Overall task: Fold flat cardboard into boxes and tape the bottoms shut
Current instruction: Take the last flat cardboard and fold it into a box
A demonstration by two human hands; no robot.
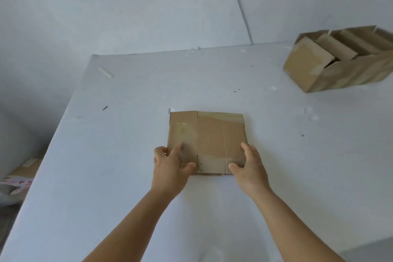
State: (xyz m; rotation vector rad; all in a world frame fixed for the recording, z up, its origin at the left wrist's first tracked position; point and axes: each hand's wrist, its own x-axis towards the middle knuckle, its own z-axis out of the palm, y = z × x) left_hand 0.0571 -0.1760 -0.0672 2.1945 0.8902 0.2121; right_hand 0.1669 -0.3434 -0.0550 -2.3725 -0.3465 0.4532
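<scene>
Fingers of both hands, left hand and right hand, curled on near corners of flat cardboard lying mid-worktop: opening step barely begun, next likely lifting and squaring into a tube.

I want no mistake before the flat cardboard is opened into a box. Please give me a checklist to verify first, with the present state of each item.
1. Flat brown cardboard blank lies flat on the white table: ok.
2. Left hand grips its near left corner: ok.
3. Right hand grips its near right corner: ok.
4. Free table space around the blank: ok.
5. Tape within reach: cannot tell, none seen.
6. Open brown cardboard carton of folded boxes stands apart, far right: ok.
</scene>
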